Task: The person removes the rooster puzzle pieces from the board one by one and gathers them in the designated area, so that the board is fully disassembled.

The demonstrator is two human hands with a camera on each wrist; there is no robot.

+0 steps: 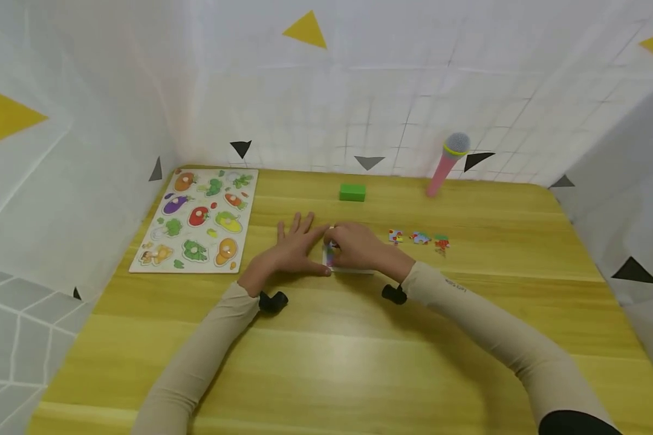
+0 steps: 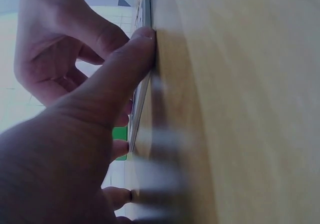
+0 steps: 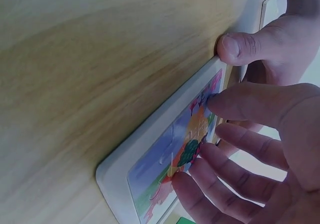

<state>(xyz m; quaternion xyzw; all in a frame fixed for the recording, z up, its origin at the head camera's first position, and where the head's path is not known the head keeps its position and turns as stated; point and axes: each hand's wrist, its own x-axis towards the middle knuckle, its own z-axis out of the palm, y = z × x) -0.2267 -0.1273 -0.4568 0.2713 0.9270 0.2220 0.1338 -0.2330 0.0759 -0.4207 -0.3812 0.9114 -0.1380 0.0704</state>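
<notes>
On the yellow wood-grain tabletop (image 1: 326,356), we see the right hand (image 1: 354,244), thumb and fingers apart, touching the framed jigsaw puzzle (image 3: 165,146) beneath; should the straight-fingered left hand (image 1: 292,251) alongside slacken, pressure might skid it.

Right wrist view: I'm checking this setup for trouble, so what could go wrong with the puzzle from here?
The left hand's thumb sits at the edge of the puzzle; if it slips, the puzzle might slide under the right hand's fingers. Three loose pieces lie near the right sleeve, so a sweep of that arm could scatter them.
</notes>
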